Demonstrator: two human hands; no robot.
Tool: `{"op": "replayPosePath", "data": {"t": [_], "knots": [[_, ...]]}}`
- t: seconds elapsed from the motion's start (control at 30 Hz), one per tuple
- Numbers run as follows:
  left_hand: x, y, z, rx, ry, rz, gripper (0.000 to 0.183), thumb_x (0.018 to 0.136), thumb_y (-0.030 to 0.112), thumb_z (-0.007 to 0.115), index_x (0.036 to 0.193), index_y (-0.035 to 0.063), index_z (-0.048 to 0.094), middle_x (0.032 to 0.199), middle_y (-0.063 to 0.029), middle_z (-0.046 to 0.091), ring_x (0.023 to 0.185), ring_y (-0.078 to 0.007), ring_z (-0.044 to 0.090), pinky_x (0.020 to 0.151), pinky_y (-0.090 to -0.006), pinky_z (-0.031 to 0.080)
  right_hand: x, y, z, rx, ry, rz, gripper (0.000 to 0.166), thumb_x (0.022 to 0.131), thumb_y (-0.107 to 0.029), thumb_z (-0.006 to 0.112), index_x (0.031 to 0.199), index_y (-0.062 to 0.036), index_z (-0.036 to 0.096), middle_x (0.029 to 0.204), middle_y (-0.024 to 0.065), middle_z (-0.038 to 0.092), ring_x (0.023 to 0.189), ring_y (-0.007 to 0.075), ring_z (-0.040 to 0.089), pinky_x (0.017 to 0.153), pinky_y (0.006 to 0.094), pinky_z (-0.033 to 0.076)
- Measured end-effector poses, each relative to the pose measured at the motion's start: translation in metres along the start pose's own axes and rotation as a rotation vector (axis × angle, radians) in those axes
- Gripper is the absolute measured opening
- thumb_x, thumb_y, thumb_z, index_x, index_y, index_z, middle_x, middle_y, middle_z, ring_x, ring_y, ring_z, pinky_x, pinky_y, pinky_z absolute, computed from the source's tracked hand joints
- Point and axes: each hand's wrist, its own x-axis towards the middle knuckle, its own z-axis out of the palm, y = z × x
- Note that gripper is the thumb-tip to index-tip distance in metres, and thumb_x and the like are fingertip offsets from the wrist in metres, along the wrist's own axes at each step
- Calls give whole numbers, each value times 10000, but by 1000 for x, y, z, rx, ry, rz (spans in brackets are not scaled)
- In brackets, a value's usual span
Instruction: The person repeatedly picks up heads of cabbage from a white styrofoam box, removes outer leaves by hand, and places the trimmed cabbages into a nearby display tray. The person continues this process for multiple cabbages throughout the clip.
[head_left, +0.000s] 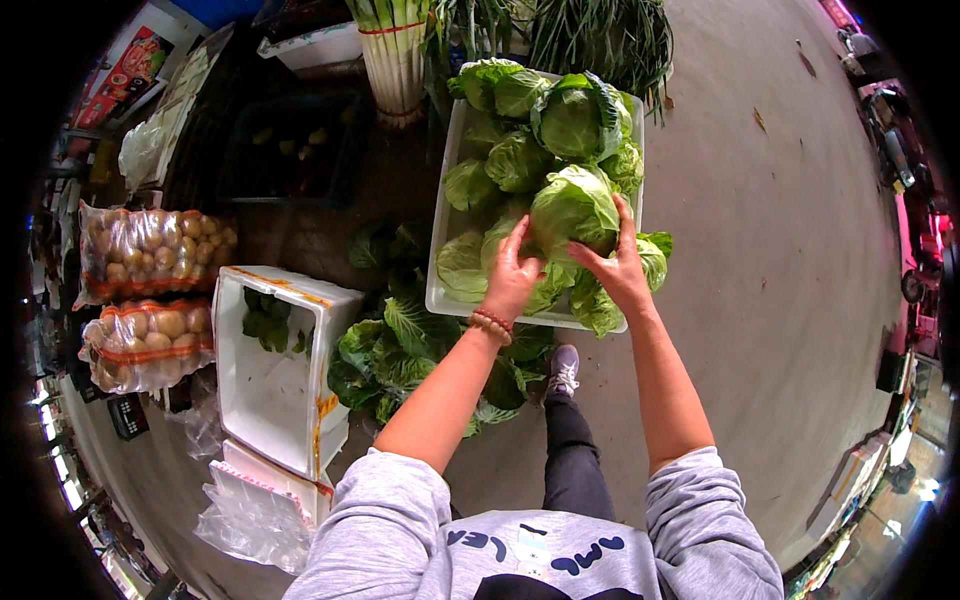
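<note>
A pale green cabbage (576, 206) sits at the front right of a white foam box (442, 225) heaped with cabbages. My right hand (621, 259) grips it, fingers along its right side and thumb across the lower front. My left hand (513, 274), with beaded bracelets (492, 325) on the wrist, is cupped close to the cabbage's lower left side; whether it touches the leaf is unclear. Behind lies a darker cabbage (574, 120) with loose outer leaves. Another cabbage (651, 259) bulges over the box's right rim, beyond my right hand.
Loose cabbage leaves (405, 345) lie on the floor left of my leg. Beside them a white foam box (270, 375) rests on its side. Bagged potatoes (157, 247) are farther left. Bundled leeks (394, 60) and leafy greens (600, 37) stand behind the cabbages. Concrete floor (750, 262) extends right.
</note>
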Motion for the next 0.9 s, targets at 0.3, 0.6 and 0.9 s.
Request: {"op": "replayPosePath", "data": {"t": [0.3,0.6,0.9], "knots": [[27,31,-3,-182,18,-48,578,841,-24,444,1395,91,328,1264,-56,455,862,-144,587,754,-302,536,41,-42,11,-200,68,-173,943,580,-374,826,1337,-44,372,1234,187,421,1189,315,389,1021,392,340],[72,2,-48,-64,71,-358,418,914,137,416,1331,121,414,811,-47,561,520,-132,534,489,-304,531,50,-59,54,-604,-12,-101,906,598,-377,804,1360,-196,348,1325,216,354,1193,380,403,972,431,395],[67,25,-47,-37,191,-254,476,862,30,384,1324,134,424,850,-39,576,543,-126,547,502,-304,522,57,-52,60,-642,-48,-69,964,600,-465,785,1395,-243,288,1364,269,326,1205,421,401,969,451,401]]}}
